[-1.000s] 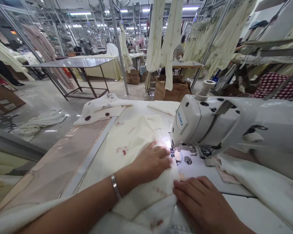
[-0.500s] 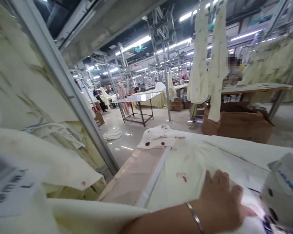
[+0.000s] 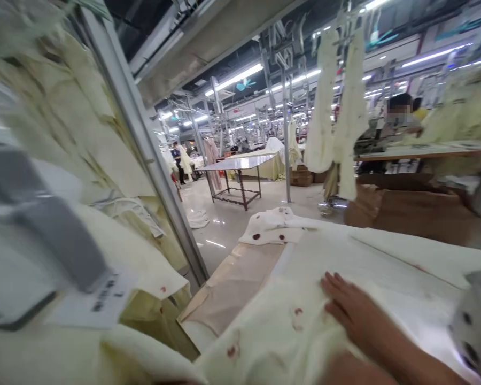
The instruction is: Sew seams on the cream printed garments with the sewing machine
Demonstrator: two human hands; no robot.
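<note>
My right hand point(image 3: 350, 315) lies flat, fingers stretched out to the left, on a cream cloth with small red prints point(image 3: 280, 337) spread over the sewing table point(image 3: 404, 256). Its forearm runs off to the lower right. The grey sewing machine head point(image 3: 475, 331) is blurred at the right edge, just right of that arm. My left hand is not in view. A skin-coloured patch at the bottom edge may be an arm; I cannot tell whose.
A slanted metal post point(image 3: 152, 160) and a pile of cream garments point(image 3: 116, 251) with a paper tag point(image 3: 100, 299) fill the left. A spotted cloth point(image 3: 272, 227) lies at the table's far end. Beyond are a cardboard box point(image 3: 409, 208), hanging garments point(image 3: 336, 107), a metal table point(image 3: 240, 163) and a seated person point(image 3: 401, 115).
The view has swung left and up, away from the machine toward the garment pile. The braceleted left hand that pressed the cloth has gone from sight; the cloth has slid toward the near left.
</note>
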